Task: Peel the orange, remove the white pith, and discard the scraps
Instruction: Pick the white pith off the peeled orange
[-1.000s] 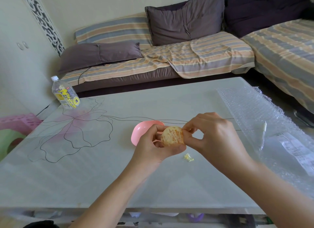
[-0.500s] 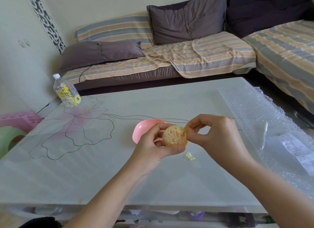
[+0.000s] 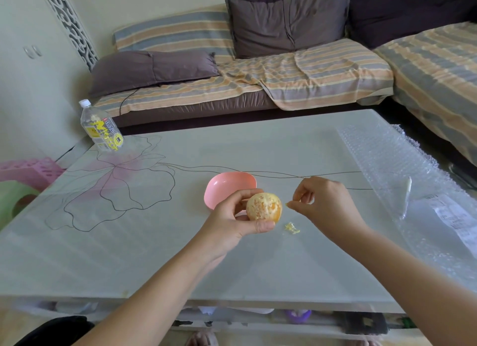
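Head, pink bowl (image 3: 221, 187) behind orange (image 3: 263, 207), pinched scrap (image 3: 287, 204)

a home living room. a corner sofa (image 3: 296, 87) draped in orange-and-grey striped covers runs along the back wall and down the right side, with dark purple cushions (image 3: 286, 22) leaning on it. in front stands a low glass worktop (image 3: 180, 255) printed with a pink line-drawn flower (image 3: 116, 180). household bits lie about: a water bottle (image 3: 101, 126) at the far left corner, a pink bowl (image 3: 229, 188), a sheet of bubble wrap (image 3: 402, 170) on the right. a white fretwork panel (image 3: 69, 22) decorates the left wall, and a pink plastic crate (image 3: 31, 170) sits beside the worktop.
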A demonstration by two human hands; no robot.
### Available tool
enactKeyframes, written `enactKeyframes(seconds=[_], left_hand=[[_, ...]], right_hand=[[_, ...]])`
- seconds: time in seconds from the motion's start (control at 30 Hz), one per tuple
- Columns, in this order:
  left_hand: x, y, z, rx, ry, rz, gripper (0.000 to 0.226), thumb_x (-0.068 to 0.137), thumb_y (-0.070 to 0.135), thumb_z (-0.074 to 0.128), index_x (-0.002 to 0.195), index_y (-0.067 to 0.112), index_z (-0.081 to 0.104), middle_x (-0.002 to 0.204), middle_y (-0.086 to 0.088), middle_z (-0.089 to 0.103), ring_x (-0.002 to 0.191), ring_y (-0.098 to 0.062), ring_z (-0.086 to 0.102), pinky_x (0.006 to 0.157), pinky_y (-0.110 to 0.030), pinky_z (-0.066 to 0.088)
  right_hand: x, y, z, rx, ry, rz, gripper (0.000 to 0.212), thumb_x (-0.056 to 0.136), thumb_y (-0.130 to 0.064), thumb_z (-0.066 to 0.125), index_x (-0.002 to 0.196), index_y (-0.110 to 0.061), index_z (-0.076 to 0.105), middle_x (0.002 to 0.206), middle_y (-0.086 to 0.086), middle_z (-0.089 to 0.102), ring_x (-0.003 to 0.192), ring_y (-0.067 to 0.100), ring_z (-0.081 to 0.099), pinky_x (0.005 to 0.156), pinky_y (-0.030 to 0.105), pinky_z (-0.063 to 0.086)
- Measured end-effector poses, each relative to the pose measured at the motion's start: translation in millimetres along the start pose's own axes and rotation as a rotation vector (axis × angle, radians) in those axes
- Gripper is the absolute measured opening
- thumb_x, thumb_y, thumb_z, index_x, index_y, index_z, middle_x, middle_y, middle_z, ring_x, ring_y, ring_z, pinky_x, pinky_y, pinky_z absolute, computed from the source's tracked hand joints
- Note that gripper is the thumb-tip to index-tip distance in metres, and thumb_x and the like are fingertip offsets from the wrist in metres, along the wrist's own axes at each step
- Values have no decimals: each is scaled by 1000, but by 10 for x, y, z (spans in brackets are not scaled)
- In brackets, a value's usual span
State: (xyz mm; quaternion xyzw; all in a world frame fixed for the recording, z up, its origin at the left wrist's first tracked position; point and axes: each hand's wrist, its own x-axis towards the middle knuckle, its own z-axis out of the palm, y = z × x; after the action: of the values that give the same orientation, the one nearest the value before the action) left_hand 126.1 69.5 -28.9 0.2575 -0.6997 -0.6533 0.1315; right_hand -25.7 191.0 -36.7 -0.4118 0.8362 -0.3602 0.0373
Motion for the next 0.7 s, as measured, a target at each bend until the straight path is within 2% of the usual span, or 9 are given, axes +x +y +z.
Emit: enactKeyframes(seconds=[0.07, 0.17, 0.23, 0.37, 0.5, 0.6, 0.7], left_hand=[[15, -36, -10, 11, 3, -25, 64, 55, 14, 85, 114, 17, 61, 115, -3, 66, 99, -14, 65, 98, -33, 49], [32, -78, -40, 29, 1, -36, 56, 60, 4, 86, 109, 15, 62, 116, -6, 64, 92, -14, 67, 95, -32, 50], [47, -105, -74, 39, 6, -26, 57, 62, -2, 84, 111, 16, 61, 118, -6, 63, 89, -14, 67, 92, -30, 51], [59, -137, -166, 59, -4, 10, 61, 65, -12, 78, 113, 23, 61, 114, -2, 62, 88, -10, 65, 80, -22, 50], [63, -124, -252, 102, -34, 76, 63, 67, -17, 74, 110, 26, 60, 108, 4, 63, 91, -8, 64, 77, -20, 51], [62, -102, -278, 139, -41, 122, 62, 68, -18, 72, 109, 27, 60, 107, 9, 62, 93, -5, 63, 78, -19, 50], [76, -110, -288, 166, -42, 157, 63, 67, -18, 73, 105, 31, 61, 105, 13, 62, 95, -5, 62, 82, -18, 49]], right_hand=[[6, 48, 83, -54, -36, -31, 19, 76, -13, 71, 68, -22, 56, 70, -11, 53, 66, 3, 50, 56, 11, 34], [16, 80, 153, -79, -64, -48, 18, 82, -4, 62, 76, -21, 66, 79, -8, 58, 73, 10, 54, 61, 17, 38], [44, 86, 173, -102, -82, -41, 20, 88, -4, 55, 87, -17, 71, 86, -5, 61, 77, 11, 53, 65, 20, 36], [86, 92, 189, -178, -171, -15, 28, 95, -10, 40, 103, -17, 66, 99, -5, 64, 84, 13, 54, 70, 20, 30], [114, 70, 153, -212, -179, -13, 17, 90, -17, 52, 88, -17, 68, 83, -7, 66, 85, 16, 59, 70, 21, 34], [135, 45, 98, -156, -136, -25, 15, 82, -7, 58, 81, -19, 67, 76, -10, 63, 78, 13, 58, 60, 14, 35], [144, 0, 63, -105, -68, -81, 23, 82, 1, 57, 83, -18, 69, 77, -10, 60, 74, 10, 56, 62, 7, 37]])
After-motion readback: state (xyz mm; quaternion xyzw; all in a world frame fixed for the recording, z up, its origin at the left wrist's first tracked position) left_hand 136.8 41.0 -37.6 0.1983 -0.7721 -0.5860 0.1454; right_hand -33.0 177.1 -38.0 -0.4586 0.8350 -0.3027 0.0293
